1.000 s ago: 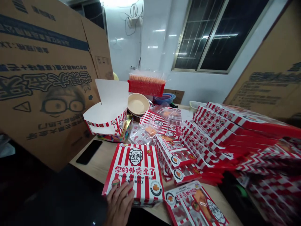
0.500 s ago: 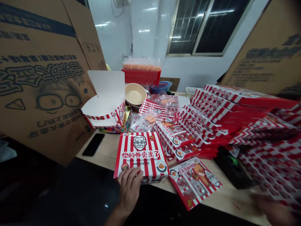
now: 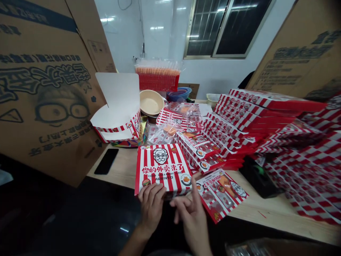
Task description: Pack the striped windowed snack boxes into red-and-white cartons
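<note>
Box (image 3: 163, 166), left grip (image 3: 152, 201) on its near edge, cannot tell if pinching, right grip (image 3: 192, 211) spread beside right-hand corner.

A person's body, seen from their own viewpoint: two bare hands and bare forearms. The left hand (image 3: 152, 204) has slim fingers (image 3: 151, 192) with rounded tips, and the left forearm (image 3: 136, 241) is slender. The right hand (image 3: 191, 211) has long, narrow fingers, slightly blurred; the right forearm (image 3: 199, 243) is bare down to the picture's lower edge. Clothing is lost in shadow.
</note>
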Available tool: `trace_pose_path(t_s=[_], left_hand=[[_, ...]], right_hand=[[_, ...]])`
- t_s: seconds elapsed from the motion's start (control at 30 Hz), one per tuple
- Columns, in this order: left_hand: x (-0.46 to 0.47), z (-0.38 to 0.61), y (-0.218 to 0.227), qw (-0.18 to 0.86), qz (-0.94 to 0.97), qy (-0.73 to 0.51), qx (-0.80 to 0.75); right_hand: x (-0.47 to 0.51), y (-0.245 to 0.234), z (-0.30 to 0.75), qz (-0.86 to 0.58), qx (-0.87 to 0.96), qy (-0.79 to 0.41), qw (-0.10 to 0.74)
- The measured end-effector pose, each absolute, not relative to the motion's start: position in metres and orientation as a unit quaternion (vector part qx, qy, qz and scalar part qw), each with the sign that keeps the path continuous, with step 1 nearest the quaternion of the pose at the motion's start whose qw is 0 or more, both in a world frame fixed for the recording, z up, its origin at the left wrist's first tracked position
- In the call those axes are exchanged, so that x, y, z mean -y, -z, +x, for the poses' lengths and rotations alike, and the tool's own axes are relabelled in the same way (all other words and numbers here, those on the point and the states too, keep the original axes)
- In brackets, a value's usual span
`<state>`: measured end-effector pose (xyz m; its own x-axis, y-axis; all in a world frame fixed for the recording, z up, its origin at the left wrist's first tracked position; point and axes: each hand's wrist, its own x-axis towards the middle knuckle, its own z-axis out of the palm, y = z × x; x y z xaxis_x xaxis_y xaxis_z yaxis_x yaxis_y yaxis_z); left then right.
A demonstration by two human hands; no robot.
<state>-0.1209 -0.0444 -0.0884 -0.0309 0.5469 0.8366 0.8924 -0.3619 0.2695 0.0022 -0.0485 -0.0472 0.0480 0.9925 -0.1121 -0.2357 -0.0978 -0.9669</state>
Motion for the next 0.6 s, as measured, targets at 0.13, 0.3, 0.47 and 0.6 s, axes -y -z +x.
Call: trace_pose_path(t_s=[0.13,0.3,0.47,0.6], left_hand=[[0.046,-0.121,0.087,0.18,-0.668,0.494,0.526],[0.049,-0.121,0.082,0.201,-0.699,0.408,0.553],[0.049,-0.117,0.071,0.183,-0.725,0.338,0.572],[0.056,-0.12,0.066,0.188,-0.732,0.35,0.553]], right_hand=[[0.043,0.056,-0.03,-0.496,0.346,-0.544,0.582],[0.039,0.065,-0.026,-0.526,0.349,-0.518,0.577],[0.041,0.089,-0.024,-0.558,0.404,-0.473,0.55],[0.048,0.107,-0.011,-0.576,0.464,-0.399,0.542]])
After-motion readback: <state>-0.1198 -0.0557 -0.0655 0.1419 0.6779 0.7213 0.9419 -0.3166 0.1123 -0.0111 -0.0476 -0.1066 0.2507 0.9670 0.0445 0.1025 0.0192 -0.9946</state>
